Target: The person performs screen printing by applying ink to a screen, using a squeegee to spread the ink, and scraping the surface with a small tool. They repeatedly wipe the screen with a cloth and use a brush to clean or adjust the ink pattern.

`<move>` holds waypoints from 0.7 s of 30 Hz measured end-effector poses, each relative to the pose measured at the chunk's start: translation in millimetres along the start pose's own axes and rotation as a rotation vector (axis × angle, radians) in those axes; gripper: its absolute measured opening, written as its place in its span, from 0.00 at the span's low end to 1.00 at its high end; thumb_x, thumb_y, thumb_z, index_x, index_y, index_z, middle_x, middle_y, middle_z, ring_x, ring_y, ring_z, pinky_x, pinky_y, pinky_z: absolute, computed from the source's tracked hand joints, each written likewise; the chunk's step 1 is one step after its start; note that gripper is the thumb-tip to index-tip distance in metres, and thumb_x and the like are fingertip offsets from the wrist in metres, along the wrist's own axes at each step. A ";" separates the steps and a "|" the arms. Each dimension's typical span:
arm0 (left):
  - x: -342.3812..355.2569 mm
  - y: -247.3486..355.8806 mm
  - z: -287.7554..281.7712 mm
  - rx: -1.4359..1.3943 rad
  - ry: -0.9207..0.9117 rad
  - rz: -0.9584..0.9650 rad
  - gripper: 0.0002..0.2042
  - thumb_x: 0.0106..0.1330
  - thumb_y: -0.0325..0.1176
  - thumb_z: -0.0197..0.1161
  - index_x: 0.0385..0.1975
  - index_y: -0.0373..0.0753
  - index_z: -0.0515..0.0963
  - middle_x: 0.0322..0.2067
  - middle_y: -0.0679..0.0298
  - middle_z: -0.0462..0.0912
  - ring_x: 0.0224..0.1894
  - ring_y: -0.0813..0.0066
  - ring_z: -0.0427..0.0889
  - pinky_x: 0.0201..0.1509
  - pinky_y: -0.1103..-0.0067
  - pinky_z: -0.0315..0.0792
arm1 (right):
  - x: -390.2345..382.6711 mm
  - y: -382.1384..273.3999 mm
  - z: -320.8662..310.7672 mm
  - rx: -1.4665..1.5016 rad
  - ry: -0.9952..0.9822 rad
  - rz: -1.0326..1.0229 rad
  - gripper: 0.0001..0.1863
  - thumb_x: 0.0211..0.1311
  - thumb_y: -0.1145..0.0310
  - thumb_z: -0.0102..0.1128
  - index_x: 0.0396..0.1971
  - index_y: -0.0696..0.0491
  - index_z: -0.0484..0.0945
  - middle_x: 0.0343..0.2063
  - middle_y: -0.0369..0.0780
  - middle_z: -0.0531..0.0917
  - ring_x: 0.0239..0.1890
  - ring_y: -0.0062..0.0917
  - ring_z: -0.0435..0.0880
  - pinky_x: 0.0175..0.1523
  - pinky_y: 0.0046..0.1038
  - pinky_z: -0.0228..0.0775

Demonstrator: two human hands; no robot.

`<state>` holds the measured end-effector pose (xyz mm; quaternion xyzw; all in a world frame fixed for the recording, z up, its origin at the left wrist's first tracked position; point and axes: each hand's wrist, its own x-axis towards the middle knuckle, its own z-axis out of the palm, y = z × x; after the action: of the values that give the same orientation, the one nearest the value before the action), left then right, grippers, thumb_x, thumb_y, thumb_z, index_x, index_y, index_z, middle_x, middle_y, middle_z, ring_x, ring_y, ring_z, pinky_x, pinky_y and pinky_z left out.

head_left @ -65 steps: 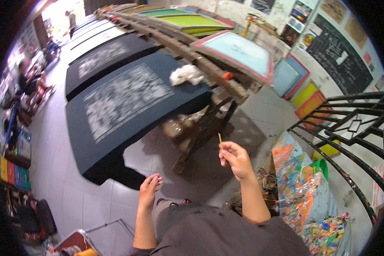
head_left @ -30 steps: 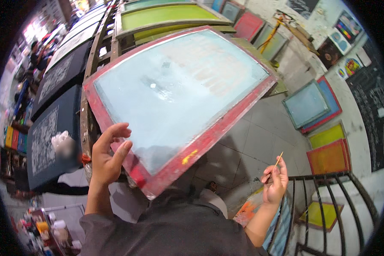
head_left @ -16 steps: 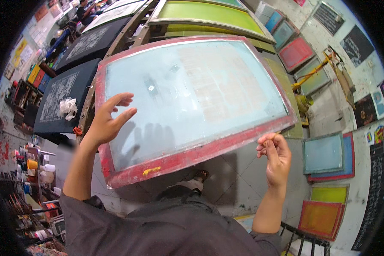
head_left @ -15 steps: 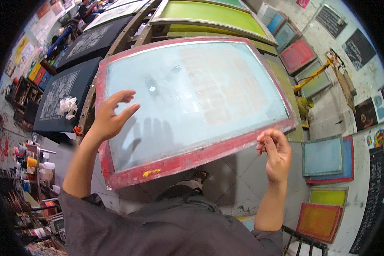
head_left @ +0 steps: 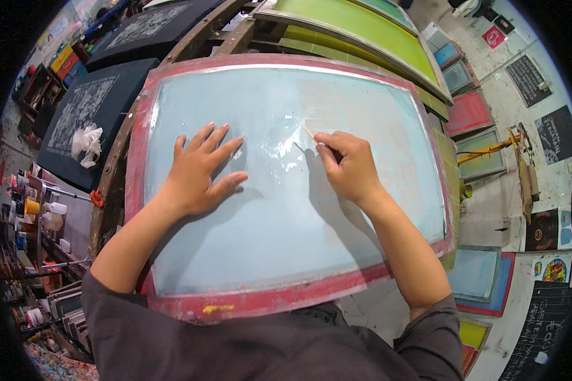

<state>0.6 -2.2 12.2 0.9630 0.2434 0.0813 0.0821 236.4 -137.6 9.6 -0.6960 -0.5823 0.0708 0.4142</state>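
Note:
A large screen with a pale blue mesh and a scuffed red frame lies in front of me. My left hand is spread on its left part, palm down with fingers apart. My right hand, at the centre-right, pinches a thin pale wooden stick, whose far end points toward glossy white marks near the mesh's middle. A faint beige patch covers the right part of the mesh.
A wooden rail runs along the left, beside dark printed boards with a crumpled white plastic. A lime screen rests behind; more screens lean at the right wall. Bottles and pots crowd the lower left.
I am now squarely over the red-framed screen. My left hand has lowered and spread onto the mesh; my right hand has moved inward from the screen's right edge, still pinching the stick.

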 end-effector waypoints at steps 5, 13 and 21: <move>-0.8 -1.1 3.7 0.001 -0.007 -0.011 0.31 0.57 0.56 0.56 0.57 0.44 0.68 0.61 0.51 0.62 0.66 0.52 0.54 0.63 0.50 0.42 | 15.8 14.4 11.5 -0.040 -0.101 -0.055 0.07 0.52 0.80 0.55 0.30 0.60 0.80 0.16 0.40 0.73 0.17 0.24 0.69 0.24 0.25 0.60; 1.1 -1.0 3.1 -0.029 0.037 -0.009 0.30 0.54 0.58 0.58 0.53 0.46 0.72 0.58 0.54 0.65 0.64 0.54 0.56 0.62 0.50 0.42 | 25.2 15.8 15.2 0.089 -0.112 -0.150 0.05 0.49 0.83 0.54 0.26 0.60 0.78 0.13 0.39 0.70 0.15 0.22 0.66 0.20 0.23 0.56; 3.0 0.2 1.4 -0.020 0.030 -0.024 0.32 0.53 0.61 0.56 0.53 0.45 0.73 0.58 0.54 0.66 0.64 0.54 0.57 0.62 0.51 0.42 | 22.8 20.7 20.0 0.095 -0.056 -0.196 0.07 0.46 0.86 0.53 0.25 0.61 0.77 0.13 0.37 0.68 0.13 0.19 0.63 0.18 0.21 0.53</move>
<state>3.7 -1.1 11.3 0.9578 0.2555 0.0973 0.0889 247.5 -107.5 -8.3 -0.6128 -0.6550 0.0768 0.4354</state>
